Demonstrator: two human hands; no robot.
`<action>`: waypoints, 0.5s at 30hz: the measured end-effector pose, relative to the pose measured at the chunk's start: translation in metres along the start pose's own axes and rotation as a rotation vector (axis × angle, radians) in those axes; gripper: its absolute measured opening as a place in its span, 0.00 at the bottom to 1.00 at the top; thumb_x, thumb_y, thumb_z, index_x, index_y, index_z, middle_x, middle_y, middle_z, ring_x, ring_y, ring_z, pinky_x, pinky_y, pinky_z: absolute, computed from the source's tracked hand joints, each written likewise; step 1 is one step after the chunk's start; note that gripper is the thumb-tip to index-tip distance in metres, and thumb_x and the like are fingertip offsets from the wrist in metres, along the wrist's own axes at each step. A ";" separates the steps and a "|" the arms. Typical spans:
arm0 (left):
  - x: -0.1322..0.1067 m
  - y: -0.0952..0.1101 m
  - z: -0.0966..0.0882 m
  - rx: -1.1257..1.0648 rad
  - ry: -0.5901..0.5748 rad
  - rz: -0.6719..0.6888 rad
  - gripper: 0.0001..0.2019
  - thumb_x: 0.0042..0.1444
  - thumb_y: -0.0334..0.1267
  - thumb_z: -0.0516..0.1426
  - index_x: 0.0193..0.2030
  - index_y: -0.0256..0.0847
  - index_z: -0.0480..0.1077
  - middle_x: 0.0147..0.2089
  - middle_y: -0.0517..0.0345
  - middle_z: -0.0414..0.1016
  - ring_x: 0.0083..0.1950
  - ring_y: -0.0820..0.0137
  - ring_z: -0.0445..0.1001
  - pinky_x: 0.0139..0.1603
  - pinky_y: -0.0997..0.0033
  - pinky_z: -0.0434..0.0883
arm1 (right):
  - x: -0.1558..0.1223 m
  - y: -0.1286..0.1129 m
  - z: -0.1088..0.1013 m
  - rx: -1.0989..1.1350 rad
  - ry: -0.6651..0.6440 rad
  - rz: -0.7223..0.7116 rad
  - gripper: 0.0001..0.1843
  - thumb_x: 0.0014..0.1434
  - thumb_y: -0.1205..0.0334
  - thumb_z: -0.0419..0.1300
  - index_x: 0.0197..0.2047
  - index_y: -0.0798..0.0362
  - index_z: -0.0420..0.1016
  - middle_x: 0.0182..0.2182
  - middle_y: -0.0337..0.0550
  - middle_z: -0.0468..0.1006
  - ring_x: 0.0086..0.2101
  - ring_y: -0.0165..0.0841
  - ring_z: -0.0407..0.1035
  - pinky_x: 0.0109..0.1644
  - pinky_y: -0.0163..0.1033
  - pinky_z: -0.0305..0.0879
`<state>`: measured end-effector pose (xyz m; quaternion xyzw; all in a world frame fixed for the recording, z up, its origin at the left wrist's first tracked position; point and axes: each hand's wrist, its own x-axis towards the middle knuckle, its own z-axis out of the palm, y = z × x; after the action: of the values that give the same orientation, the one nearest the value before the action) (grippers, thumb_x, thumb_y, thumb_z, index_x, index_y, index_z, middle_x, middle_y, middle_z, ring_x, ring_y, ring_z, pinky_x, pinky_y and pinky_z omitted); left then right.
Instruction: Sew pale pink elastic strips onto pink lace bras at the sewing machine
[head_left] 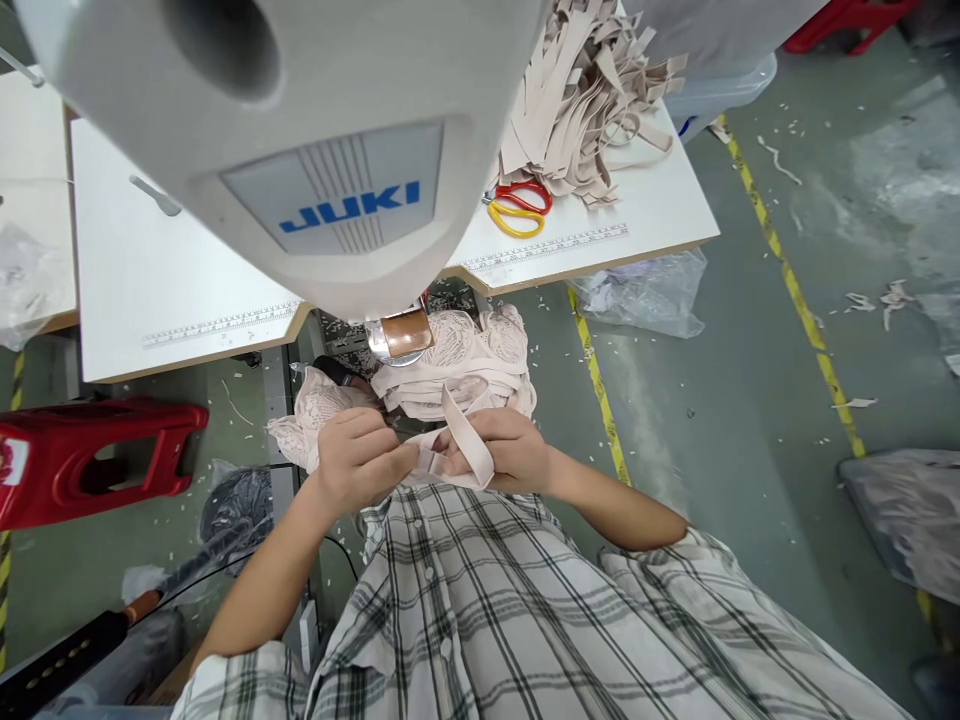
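Note:
In front of my body, my left hand point(360, 458) is closed, with thumb and fingertips pinching the end of a beige elastic strap point(474, 440). My right hand point(510, 450) grips the same strap, which loops up between the two hands. Just beyond them lie several stacked beige lace bras point(469, 355), under the rounded end of the sewing machine. Another piece of beige lace point(309, 415) hangs beside my left hand. My fingers hide part of the strap where they hold it.
The white JUKI sewing machine head point(337, 190) fills the upper left. On the white table point(645, 215) lie red-and-yellow-handled scissors point(519, 210) and a heap of beige straps point(577, 110). A red stool point(161, 450) stands at left; plastic bags point(645, 290) hang under the table.

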<state>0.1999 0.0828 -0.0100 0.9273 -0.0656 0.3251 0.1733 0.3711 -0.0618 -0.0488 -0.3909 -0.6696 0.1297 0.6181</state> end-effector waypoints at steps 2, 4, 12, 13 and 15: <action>-0.001 0.001 0.000 -0.005 -0.016 -0.023 0.04 0.64 0.32 0.52 0.37 0.44 0.63 0.19 0.66 0.63 0.22 0.73 0.61 0.26 0.70 0.60 | -0.002 0.000 0.000 0.007 -0.006 0.011 0.05 0.63 0.67 0.61 0.41 0.57 0.78 0.37 0.50 0.80 0.40 0.33 0.79 0.46 0.35 0.79; -0.002 0.002 0.000 -0.001 -0.023 -0.055 0.03 0.65 0.33 0.52 0.38 0.45 0.63 0.20 0.67 0.64 0.21 0.73 0.61 0.27 0.70 0.59 | -0.003 0.000 0.000 -0.004 -0.013 0.018 0.05 0.63 0.67 0.62 0.42 0.57 0.78 0.38 0.51 0.81 0.40 0.33 0.79 0.45 0.35 0.79; -0.002 0.005 0.000 0.037 -0.018 -0.029 0.04 0.62 0.31 0.56 0.41 0.44 0.67 0.19 0.67 0.64 0.22 0.72 0.62 0.26 0.70 0.59 | -0.003 -0.001 -0.003 0.016 -0.034 0.031 0.05 0.63 0.65 0.62 0.42 0.55 0.79 0.37 0.49 0.81 0.41 0.33 0.79 0.47 0.35 0.78; -0.002 0.005 0.000 0.034 -0.023 -0.028 0.04 0.63 0.31 0.55 0.40 0.44 0.66 0.19 0.66 0.64 0.22 0.72 0.62 0.27 0.70 0.59 | -0.003 -0.002 -0.003 0.014 -0.037 0.034 0.05 0.64 0.65 0.62 0.42 0.55 0.79 0.36 0.49 0.81 0.41 0.33 0.79 0.47 0.34 0.78; -0.003 0.004 0.000 0.022 -0.023 -0.038 0.04 0.63 0.30 0.54 0.38 0.44 0.65 0.19 0.66 0.65 0.22 0.72 0.62 0.27 0.70 0.60 | -0.005 -0.003 -0.001 0.001 -0.045 0.039 0.06 0.65 0.64 0.61 0.42 0.54 0.79 0.37 0.49 0.81 0.42 0.32 0.79 0.48 0.34 0.77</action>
<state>0.1966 0.0787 -0.0106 0.9339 -0.0461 0.3119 0.1683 0.3711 -0.0673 -0.0503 -0.4005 -0.6755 0.1509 0.6004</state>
